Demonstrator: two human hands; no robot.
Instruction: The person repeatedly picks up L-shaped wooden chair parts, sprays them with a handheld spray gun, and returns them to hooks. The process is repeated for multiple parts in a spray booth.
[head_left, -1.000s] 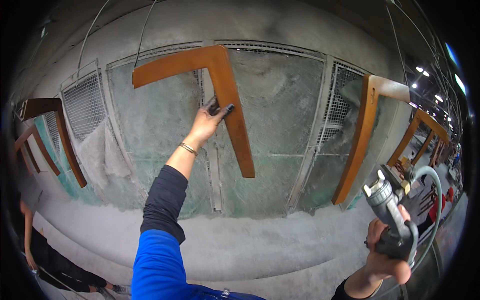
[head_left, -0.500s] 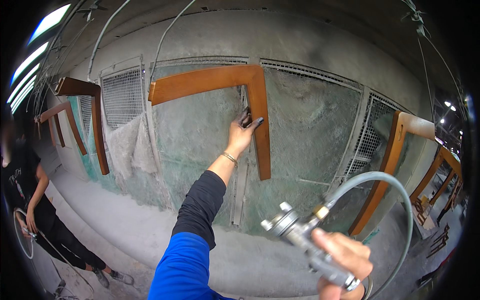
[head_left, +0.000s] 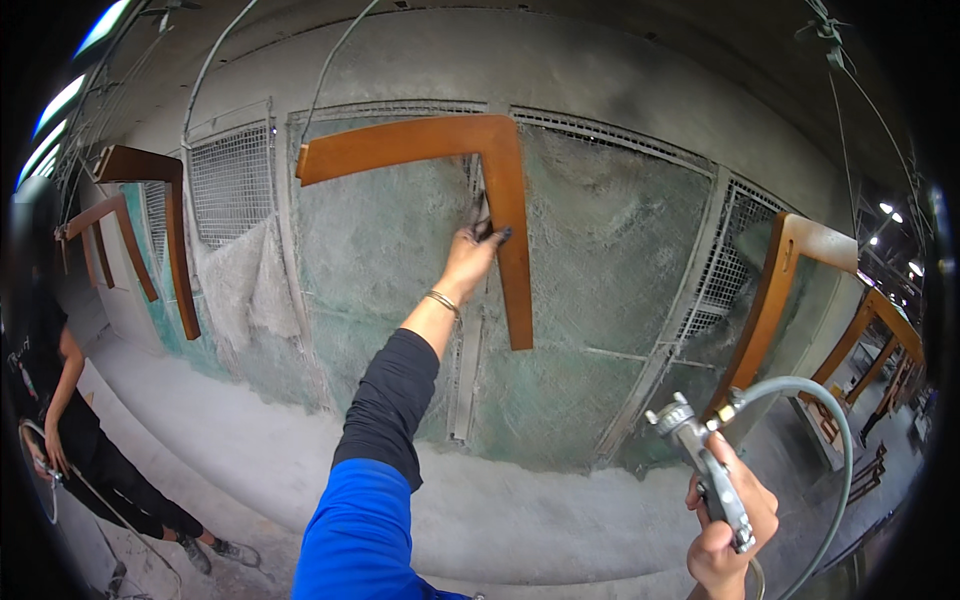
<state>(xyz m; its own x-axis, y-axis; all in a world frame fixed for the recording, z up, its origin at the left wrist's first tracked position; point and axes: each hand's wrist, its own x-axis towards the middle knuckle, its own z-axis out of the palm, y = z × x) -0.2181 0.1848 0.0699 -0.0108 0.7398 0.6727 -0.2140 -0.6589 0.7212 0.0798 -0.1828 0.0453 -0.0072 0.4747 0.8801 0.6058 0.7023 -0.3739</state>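
An L-shaped brown wooden furniture part [head_left: 410, 147] hangs in front of me, one arm running left and the other pointing down. My left hand [head_left: 468, 262] is closed on the inner edge of its downward arm, thumb at the front; the other fingers, darkly stained, are partly behind the wood. At the lower right my right hand [head_left: 742, 512] grips a metal spray gun [head_left: 688, 432], its nozzle tilted up and left, apart from the wood. A grey hose [head_left: 846, 470] curves from the gun's fitting down past my wrist.
More wooden parts hang at left [head_left: 178, 240] and right [head_left: 765, 300]. Behind stands a booth wall with dusty filter sheets [head_left: 610, 260] and wire grilles [head_left: 232, 185]. At the left edge a person in dark clothes [head_left: 90, 460] holds a thin hose.
My right hand has carried the spray gun to the right, away from the hanging part. My left hand keeps its hold on the wood. The whole view has shifted slightly.
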